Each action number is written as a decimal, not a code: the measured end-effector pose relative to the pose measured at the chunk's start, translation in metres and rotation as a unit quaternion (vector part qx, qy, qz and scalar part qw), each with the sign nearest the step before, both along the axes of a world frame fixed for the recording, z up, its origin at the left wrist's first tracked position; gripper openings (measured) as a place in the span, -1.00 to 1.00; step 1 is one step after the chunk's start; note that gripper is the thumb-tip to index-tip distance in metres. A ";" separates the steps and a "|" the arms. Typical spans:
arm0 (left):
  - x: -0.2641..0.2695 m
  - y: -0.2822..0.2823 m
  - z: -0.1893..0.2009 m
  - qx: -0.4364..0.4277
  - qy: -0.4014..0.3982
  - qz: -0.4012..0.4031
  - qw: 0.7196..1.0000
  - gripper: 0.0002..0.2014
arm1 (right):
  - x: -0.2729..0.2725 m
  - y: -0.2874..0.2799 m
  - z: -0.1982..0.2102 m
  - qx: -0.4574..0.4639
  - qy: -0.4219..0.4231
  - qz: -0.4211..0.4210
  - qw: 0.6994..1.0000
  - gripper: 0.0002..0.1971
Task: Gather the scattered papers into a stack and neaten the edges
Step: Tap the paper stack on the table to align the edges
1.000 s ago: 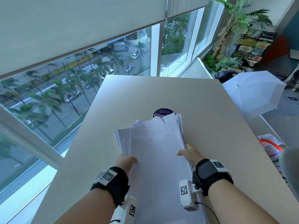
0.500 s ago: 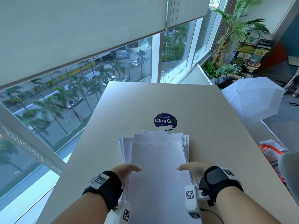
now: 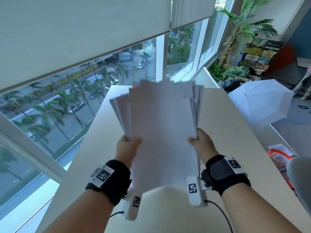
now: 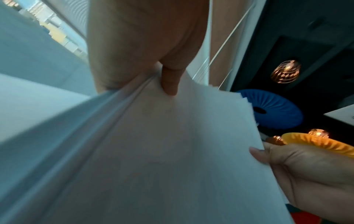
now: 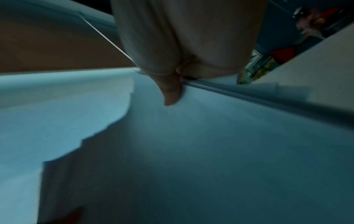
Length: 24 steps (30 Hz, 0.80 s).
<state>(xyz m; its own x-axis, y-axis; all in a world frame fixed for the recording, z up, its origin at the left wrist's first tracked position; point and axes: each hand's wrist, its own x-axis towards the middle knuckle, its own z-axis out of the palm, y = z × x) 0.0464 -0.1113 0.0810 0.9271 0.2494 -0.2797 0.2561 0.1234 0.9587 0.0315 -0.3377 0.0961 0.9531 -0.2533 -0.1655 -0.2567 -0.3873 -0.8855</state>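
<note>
A loose stack of white papers (image 3: 161, 125) is held upright above the beige table (image 3: 235, 132), its top edges fanned and uneven. My left hand (image 3: 127, 145) grips the stack's left edge, thumb on the front sheet. My right hand (image 3: 200, 143) grips the right edge the same way. In the left wrist view the thumb of my left hand (image 4: 170, 81) presses on the papers (image 4: 153, 151), and my right hand (image 4: 306, 174) shows at the far edge. In the right wrist view my right hand's thumb (image 5: 172, 92) lies on the papers (image 5: 191, 151). The fingers behind the stack are hidden.
A window wall (image 3: 67, 98) with a lowered blind runs along the table's left and far sides. A white umbrella (image 3: 262, 103) stands off the right edge, with potted plants (image 3: 235, 47) behind it and orange-and-white packaging (image 3: 277, 155) lower right.
The stack lay flat on the table under both hands; now both hands have lifted it and stood it upright, covering the round sticker on the table.
</note>
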 end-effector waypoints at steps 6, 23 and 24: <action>-0.002 0.009 0.027 -0.003 -0.093 -0.022 0.995 -0.58 | -0.006 0.010 0.021 0.139 -0.083 -0.041 0.986 -0.79; 0.014 0.015 0.016 -0.006 -0.109 -0.025 0.994 -0.85 | 0.007 0.013 0.006 0.168 -0.113 -0.048 0.978 -0.85; 0.015 0.014 0.017 -0.008 -0.117 -0.019 0.993 -0.85 | 0.007 0.015 0.009 0.165 -0.122 -0.055 0.977 -0.88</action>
<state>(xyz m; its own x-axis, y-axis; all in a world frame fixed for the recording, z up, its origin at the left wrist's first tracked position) 0.0612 -0.0970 0.0978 0.9760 0.2094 -0.0594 0.0316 0.1339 0.9905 0.0387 -0.3229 0.1048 0.9447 -0.3267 -0.0273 -0.0470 -0.0525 -0.9975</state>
